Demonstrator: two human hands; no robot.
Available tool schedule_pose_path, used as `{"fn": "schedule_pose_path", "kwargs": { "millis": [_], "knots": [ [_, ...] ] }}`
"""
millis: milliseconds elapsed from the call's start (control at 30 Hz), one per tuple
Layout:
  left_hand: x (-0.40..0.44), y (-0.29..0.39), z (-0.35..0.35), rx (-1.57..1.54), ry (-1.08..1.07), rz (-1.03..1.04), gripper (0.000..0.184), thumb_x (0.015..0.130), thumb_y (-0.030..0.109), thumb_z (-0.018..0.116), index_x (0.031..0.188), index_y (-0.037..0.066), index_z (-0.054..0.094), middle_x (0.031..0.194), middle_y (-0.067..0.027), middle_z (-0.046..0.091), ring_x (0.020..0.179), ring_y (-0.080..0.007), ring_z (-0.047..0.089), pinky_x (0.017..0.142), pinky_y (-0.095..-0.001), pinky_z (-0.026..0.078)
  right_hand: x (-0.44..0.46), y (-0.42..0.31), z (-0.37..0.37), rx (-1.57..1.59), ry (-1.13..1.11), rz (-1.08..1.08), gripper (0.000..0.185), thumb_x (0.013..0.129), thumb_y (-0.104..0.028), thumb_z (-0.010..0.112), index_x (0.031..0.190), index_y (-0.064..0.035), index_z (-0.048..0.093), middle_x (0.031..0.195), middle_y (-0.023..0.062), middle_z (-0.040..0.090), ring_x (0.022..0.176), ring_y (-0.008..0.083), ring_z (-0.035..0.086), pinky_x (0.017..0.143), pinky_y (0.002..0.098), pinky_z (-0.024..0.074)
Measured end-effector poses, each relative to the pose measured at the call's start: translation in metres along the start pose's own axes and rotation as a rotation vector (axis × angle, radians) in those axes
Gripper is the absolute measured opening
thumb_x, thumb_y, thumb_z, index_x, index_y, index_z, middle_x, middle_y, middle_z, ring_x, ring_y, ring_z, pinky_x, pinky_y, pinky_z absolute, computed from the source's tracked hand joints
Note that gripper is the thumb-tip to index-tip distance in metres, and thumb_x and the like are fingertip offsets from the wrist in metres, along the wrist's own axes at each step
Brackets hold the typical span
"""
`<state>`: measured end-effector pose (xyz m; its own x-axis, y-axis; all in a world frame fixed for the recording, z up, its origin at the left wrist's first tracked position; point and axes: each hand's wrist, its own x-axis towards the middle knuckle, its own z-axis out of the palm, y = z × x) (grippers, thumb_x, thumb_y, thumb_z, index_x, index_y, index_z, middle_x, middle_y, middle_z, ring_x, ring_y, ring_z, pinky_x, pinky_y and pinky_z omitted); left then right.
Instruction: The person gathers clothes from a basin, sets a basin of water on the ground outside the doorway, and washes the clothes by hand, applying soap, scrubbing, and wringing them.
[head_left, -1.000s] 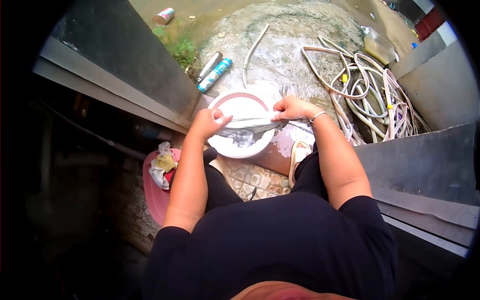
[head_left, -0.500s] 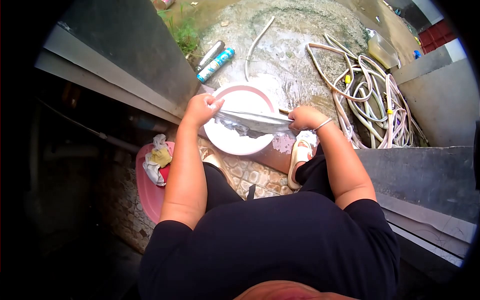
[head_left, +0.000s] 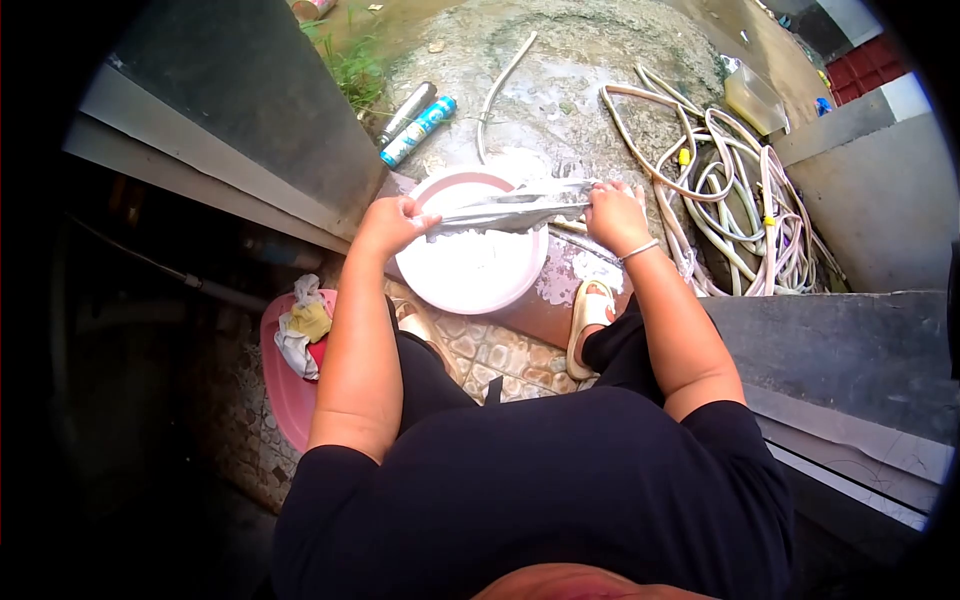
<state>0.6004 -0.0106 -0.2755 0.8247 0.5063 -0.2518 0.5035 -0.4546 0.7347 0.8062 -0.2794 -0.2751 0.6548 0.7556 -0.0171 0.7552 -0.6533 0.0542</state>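
Note:
A wet grey cloth (head_left: 510, 211) is stretched between my two hands, above a pink basin (head_left: 410, 262) full of white suds (head_left: 475, 270). My left hand (head_left: 393, 224) grips the cloth's left end over the basin's left rim. At the other end, my right hand (head_left: 617, 216) closes round the cloth, just past the basin's right rim. What kind of garment or cloth it is, I cannot make out. Suds cling to its lower edge.
A pink tub (head_left: 284, 395) with crumpled clothes (head_left: 303, 330) stands left of my legs. A coiled hose (head_left: 745, 190) lies at the right, near a clear plastic container (head_left: 755, 100). A blue can (head_left: 418, 131) and a dark bottle (head_left: 407, 113) lie beyond the basin. Low walls flank both sides.
My right hand has risen and moved slightly away from me, lifting its end of the cloth. The cloth is now bunched narrower and sits higher over the suds.

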Motion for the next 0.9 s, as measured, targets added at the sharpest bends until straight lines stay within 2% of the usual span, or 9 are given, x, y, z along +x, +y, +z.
{"fn": "schedule_pose_path", "kwargs": {
  "millis": [67, 167, 267, 333, 567, 633, 767, 833, 900],
  "knots": [
    [-0.001, 0.007, -0.001, 0.085, -0.014, -0.060, 0.031, 0.068, 0.031, 0.073, 0.071, 0.000, 0.064, 0.064, -0.0117, 0.061, 0.058, -0.0189, 0.057, 0.059, -0.0316, 0.045, 0.004, 0.002, 0.002, 0.043, 0.029, 0.031, 0.025, 0.076, -0.019, 0.051, 0.093, -0.0058, 0.062, 0.109, 0.0082, 0.058, 0.108, 0.0273, 0.049, 0.093, 0.0520, 0.0311],
    [0.003, 0.004, 0.004, 0.095, 0.013, -0.077, 0.030, 0.068, 0.029, 0.072, 0.072, 0.000, 0.064, 0.064, -0.0123, 0.061, 0.059, -0.0199, 0.058, 0.059, -0.0321, 0.045, 0.006, 0.006, 0.008, 0.118, 0.189, -0.003, 0.020, 0.074, -0.017, 0.053, 0.087, -0.0058, 0.064, 0.108, 0.0091, 0.059, 0.107, 0.0272, 0.049, 0.092, 0.0496, 0.0323],
    [0.004, 0.004, 0.005, 0.124, 0.078, -0.043, 0.028, 0.069, 0.026, 0.072, 0.074, 0.000, 0.063, 0.066, -0.0141, 0.061, 0.061, -0.0221, 0.059, 0.060, -0.0329, 0.046, 0.009, 0.008, 0.010, 0.184, 0.316, -0.036, 0.014, 0.072, -0.014, 0.055, 0.080, -0.0060, 0.064, 0.104, 0.0104, 0.060, 0.104, 0.0272, 0.051, 0.090, 0.0457, 0.0349],
    [0.007, 0.002, 0.006, 0.134, 0.116, -0.028, 0.027, 0.069, 0.025, 0.071, 0.075, 0.001, 0.063, 0.067, -0.0146, 0.061, 0.062, -0.0230, 0.060, 0.061, -0.0333, 0.046, 0.011, 0.011, 0.012, 0.297, 0.373, -0.090, 0.010, 0.070, -0.013, 0.057, 0.075, -0.0059, 0.064, 0.094, 0.0124, 0.062, 0.097, 0.0282, 0.054, 0.086, 0.0419, 0.0388],
    [0.011, 0.001, 0.006, 0.096, 0.257, 0.091, 0.017, 0.067, 0.016, 0.069, 0.075, 0.003, 0.062, 0.073, -0.0121, 0.061, 0.066, -0.0234, 0.059, 0.063, -0.0328, 0.046, 0.010, 0.009, 0.006, 0.387, 0.270, -0.011, 0.011, 0.070, -0.014, 0.057, 0.072, -0.0044, 0.062, 0.079, 0.0139, 0.060, 0.083, 0.0313, 0.057, 0.076, 0.0389, 0.0443],
    [0.011, 0.000, 0.007, 0.073, 0.264, 0.110, 0.014, 0.066, 0.012, 0.068, 0.075, 0.003, 0.061, 0.076, -0.0120, 0.061, 0.067, -0.0232, 0.059, 0.063, -0.0323, 0.046, 0.009, 0.008, 0.001, 0.443, 0.114, 0.038, 0.013, 0.071, -0.017, 0.058, 0.071, -0.0035, 0.061, 0.080, 0.0146, 0.060, 0.080, 0.0319, 0.057, 0.073, 0.0392, 0.0454],
    [0.009, 0.003, 0.007, 0.022, 0.261, 0.138, 0.012, 0.064, 0.004, 0.063, 0.076, 0.003, 0.060, 0.081, -0.0118, 0.060, 0.069, -0.0233, 0.058, 0.065, -0.0312, 0.046, 0.009, 0.009, -0.002, 0.483, 0.026, 0.045, 0.017, 0.071, -0.021, 0.060, 0.071, -0.0034, 0.061, 0.080, 0.0155, 0.060, 0.077, 0.0319, 0.057, 0.070, 0.0394, 0.0456],
    [0.010, 0.001, 0.007, 0.043, 0.264, 0.167, 0.011, 0.064, 0.003, 0.061, 0.075, 0.003, 0.060, 0.081, -0.0118, 0.059, 0.069, -0.0235, 0.058, 0.065, -0.0313, 0.046, 0.009, 0.009, -0.004, 0.531, -0.010, -0.019, 0.022, 0.070, -0.025, 0.064, 0.072, -0.0034, 0.062, 0.077, 0.0152, 0.060, 0.076, 0.0309, 0.058, 0.070, 0.0387, 0.0454],
    [0.009, 0.003, 0.006, 0.063, 0.267, 0.197, 0.011, 0.064, 0.002, 0.060, 0.075, 0.003, 0.059, 0.081, -0.0119, 0.059, 0.069, -0.0238, 0.058, 0.065, -0.0313, 0.046, 0.010, 0.011, 0.001, 0.585, 0.020, -0.044, 0.025, 0.070, -0.028, 0.065, 0.073, -0.0036, 0.062, 0.075, 0.0148, 0.061, 0.074, 0.0304, 0.058, 0.068, 0.0381, 0.0455]
  ]
}}
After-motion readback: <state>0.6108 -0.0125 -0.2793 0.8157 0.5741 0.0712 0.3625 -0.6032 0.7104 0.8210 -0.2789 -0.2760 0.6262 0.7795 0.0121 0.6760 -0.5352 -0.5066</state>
